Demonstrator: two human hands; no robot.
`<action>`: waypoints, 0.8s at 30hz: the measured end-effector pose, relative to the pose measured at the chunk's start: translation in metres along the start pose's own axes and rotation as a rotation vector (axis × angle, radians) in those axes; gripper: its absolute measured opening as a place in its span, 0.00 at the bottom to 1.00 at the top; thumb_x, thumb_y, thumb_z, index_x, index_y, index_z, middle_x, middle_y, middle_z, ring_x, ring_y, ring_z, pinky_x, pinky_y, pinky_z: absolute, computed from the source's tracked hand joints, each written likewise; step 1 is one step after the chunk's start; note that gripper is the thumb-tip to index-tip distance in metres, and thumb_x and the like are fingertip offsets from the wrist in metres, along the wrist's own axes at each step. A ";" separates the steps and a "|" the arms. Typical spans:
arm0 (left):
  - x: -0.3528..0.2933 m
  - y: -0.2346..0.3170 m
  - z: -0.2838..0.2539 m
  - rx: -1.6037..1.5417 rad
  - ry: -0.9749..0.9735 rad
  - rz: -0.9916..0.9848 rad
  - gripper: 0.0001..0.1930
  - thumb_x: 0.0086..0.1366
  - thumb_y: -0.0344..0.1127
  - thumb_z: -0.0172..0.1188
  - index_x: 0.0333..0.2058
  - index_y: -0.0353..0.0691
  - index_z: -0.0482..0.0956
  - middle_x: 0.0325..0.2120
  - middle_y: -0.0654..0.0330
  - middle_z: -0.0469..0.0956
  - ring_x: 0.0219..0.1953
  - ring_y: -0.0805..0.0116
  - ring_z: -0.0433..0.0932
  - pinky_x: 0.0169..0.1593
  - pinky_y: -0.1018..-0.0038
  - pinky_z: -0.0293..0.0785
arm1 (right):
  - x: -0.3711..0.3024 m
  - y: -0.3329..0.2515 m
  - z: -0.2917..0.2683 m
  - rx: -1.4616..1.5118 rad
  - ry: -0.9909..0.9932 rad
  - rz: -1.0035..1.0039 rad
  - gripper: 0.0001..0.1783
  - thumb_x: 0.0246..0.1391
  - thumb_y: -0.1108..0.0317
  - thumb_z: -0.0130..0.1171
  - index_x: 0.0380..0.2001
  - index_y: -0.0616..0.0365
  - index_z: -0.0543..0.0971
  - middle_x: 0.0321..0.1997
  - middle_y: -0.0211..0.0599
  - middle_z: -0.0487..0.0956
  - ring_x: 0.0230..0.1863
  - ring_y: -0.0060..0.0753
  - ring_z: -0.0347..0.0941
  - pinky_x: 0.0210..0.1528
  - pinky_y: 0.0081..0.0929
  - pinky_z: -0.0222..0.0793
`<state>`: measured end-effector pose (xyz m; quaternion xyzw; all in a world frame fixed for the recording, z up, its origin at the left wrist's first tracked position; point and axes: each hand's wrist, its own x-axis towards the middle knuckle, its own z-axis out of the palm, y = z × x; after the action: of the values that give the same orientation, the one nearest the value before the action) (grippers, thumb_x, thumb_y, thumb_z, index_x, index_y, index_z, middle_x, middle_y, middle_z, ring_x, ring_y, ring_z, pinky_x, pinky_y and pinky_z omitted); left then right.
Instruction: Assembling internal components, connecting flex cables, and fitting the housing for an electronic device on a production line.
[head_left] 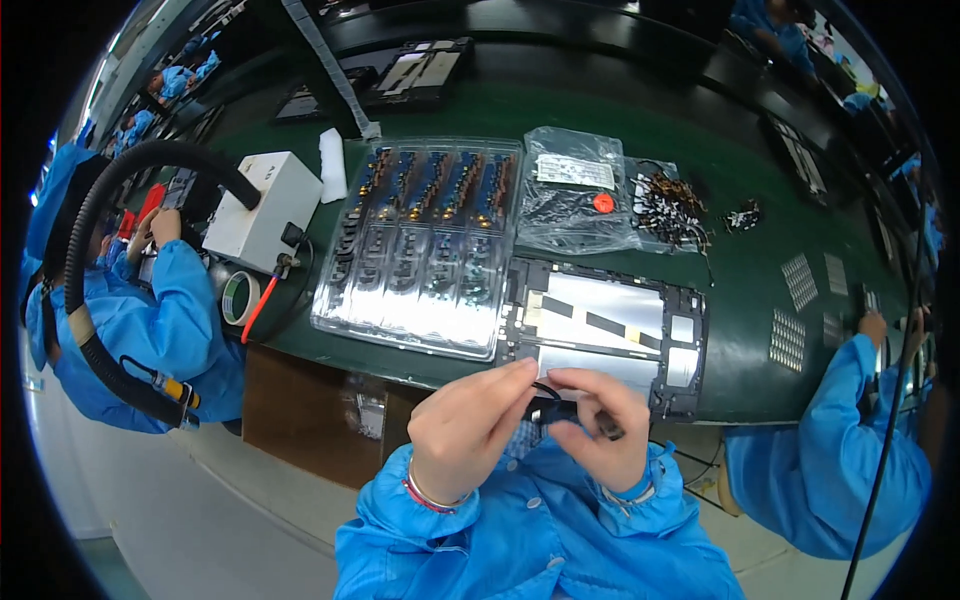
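Observation:
My left hand (460, 428) is closed in a pinch, its fingertips at one end of a thin black piece (547, 391), perhaps a cable. My right hand (605, 420) curls its fingers around a dark part, whose end shows beside the palm. The two hands almost meet in front of my chest, just over the table's near edge. Right behind them lies an open tablet housing (598, 296), silver inside with a black frame and black and yellow strips. What exactly the fingers grip is mostly hidden.
A clear plastic tray (412, 330) of small boards and modules lies left of the housing. Behind are a plastic bag (570, 225) and a cable pile (668, 210). A white box (265, 215) with a black hose stands left. Co-workers sit on both sides.

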<state>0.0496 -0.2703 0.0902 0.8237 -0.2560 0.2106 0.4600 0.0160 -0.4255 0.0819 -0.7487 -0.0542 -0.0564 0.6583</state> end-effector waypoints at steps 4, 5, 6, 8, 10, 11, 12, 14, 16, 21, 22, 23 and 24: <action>0.002 0.006 0.008 -0.051 -0.017 0.068 0.13 0.46 0.19 0.61 0.34 0.32 0.78 0.31 0.52 0.79 0.33 0.61 0.80 0.34 0.76 0.77 | 0.010 0.004 0.004 -0.044 0.103 -0.178 0.15 0.35 0.78 0.65 0.32 0.60 0.78 0.30 0.36 0.79 0.16 0.16 0.62 0.18 0.16 0.56; 0.002 0.008 0.008 -0.052 -0.016 0.071 0.13 0.46 0.19 0.61 0.34 0.32 0.78 0.31 0.52 0.79 0.33 0.61 0.80 0.34 0.76 0.77 | 0.010 0.003 0.005 -0.035 0.129 -0.238 0.13 0.35 0.78 0.65 0.30 0.61 0.79 0.29 0.37 0.79 0.17 0.18 0.66 0.18 0.17 0.58; 0.001 0.007 0.008 -0.087 -0.002 0.048 0.14 0.46 0.18 0.61 0.34 0.32 0.77 0.31 0.52 0.79 0.33 0.60 0.80 0.34 0.75 0.77 | 0.010 0.003 0.006 -0.030 0.127 -0.233 0.13 0.35 0.78 0.65 0.30 0.61 0.79 0.29 0.37 0.79 0.17 0.18 0.66 0.18 0.17 0.58; -0.002 0.006 0.011 -0.118 0.011 0.020 0.14 0.45 0.18 0.61 0.34 0.32 0.77 0.32 0.51 0.79 0.33 0.60 0.80 0.34 0.75 0.77 | 0.009 0.002 0.009 -0.032 0.154 -0.260 0.12 0.36 0.79 0.64 0.30 0.61 0.79 0.27 0.39 0.79 0.22 0.26 0.74 0.19 0.20 0.61; -0.007 0.006 0.017 -0.163 0.161 -0.055 0.14 0.44 0.19 0.62 0.33 0.32 0.77 0.32 0.51 0.79 0.32 0.60 0.80 0.33 0.75 0.77 | 0.009 0.006 0.011 -0.109 0.176 -0.354 0.12 0.36 0.79 0.63 0.30 0.61 0.79 0.27 0.39 0.79 0.22 0.28 0.75 0.18 0.20 0.61; -0.008 0.004 0.017 -0.161 0.160 -0.057 0.14 0.44 0.19 0.62 0.33 0.32 0.77 0.32 0.51 0.79 0.32 0.60 0.80 0.33 0.75 0.77 | 0.009 0.008 0.011 -0.189 0.199 -0.454 0.12 0.36 0.78 0.63 0.30 0.61 0.79 0.27 0.40 0.79 0.23 0.31 0.76 0.18 0.20 0.61; -0.009 0.003 0.018 -0.115 0.178 -0.010 0.13 0.43 0.19 0.63 0.32 0.32 0.78 0.32 0.51 0.79 0.31 0.61 0.80 0.33 0.75 0.77 | 0.009 0.009 0.013 -0.188 0.199 -0.450 0.12 0.36 0.78 0.63 0.30 0.61 0.79 0.27 0.40 0.79 0.23 0.31 0.76 0.18 0.20 0.61; -0.008 0.002 0.018 -0.068 0.195 0.038 0.13 0.43 0.19 0.63 0.32 0.32 0.78 0.32 0.51 0.79 0.31 0.61 0.80 0.33 0.76 0.77 | 0.009 0.010 0.015 -0.330 0.244 -0.553 0.13 0.35 0.77 0.64 0.31 0.61 0.79 0.29 0.39 0.79 0.20 0.30 0.74 0.18 0.20 0.60; -0.006 0.002 0.016 0.064 0.204 0.074 0.13 0.42 0.20 0.64 0.30 0.33 0.78 0.31 0.52 0.79 0.30 0.62 0.80 0.33 0.76 0.77 | 0.009 0.012 0.015 -0.353 0.239 -0.593 0.15 0.34 0.75 0.64 0.32 0.62 0.79 0.30 0.38 0.80 0.19 0.27 0.73 0.17 0.19 0.58; -0.004 0.000 0.015 0.107 0.198 0.093 0.12 0.41 0.20 0.63 0.29 0.33 0.78 0.31 0.52 0.79 0.29 0.62 0.80 0.32 0.76 0.77 | 0.009 0.013 0.015 -0.492 0.237 -0.633 0.19 0.30 0.75 0.64 0.34 0.61 0.79 0.31 0.38 0.80 0.17 0.25 0.71 0.16 0.18 0.57; -0.004 -0.001 0.015 0.125 0.201 0.094 0.12 0.40 0.20 0.63 0.29 0.33 0.78 0.31 0.53 0.79 0.29 0.62 0.80 0.32 0.75 0.77 | 0.009 0.014 0.015 -0.491 0.238 -0.631 0.19 0.30 0.75 0.64 0.34 0.61 0.79 0.31 0.38 0.80 0.17 0.25 0.71 0.16 0.18 0.57; -0.003 -0.001 0.015 0.125 0.198 0.094 0.12 0.40 0.20 0.63 0.29 0.33 0.78 0.31 0.53 0.79 0.29 0.62 0.80 0.32 0.75 0.77 | 0.010 0.014 0.016 -0.481 0.236 -0.632 0.19 0.30 0.75 0.64 0.34 0.61 0.79 0.31 0.38 0.80 0.17 0.25 0.71 0.16 0.18 0.56; -0.003 -0.001 0.015 0.125 0.213 0.078 0.12 0.40 0.20 0.62 0.28 0.34 0.78 0.30 0.53 0.79 0.28 0.63 0.80 0.32 0.75 0.77 | 0.010 0.015 0.017 -0.469 0.232 -0.635 0.20 0.29 0.75 0.64 0.34 0.61 0.79 0.30 0.38 0.80 0.18 0.25 0.72 0.16 0.18 0.56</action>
<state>0.0491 -0.2824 0.0803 0.8133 -0.2240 0.3299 0.4238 0.0284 -0.4107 0.0668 -0.8131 -0.1937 -0.3517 0.4214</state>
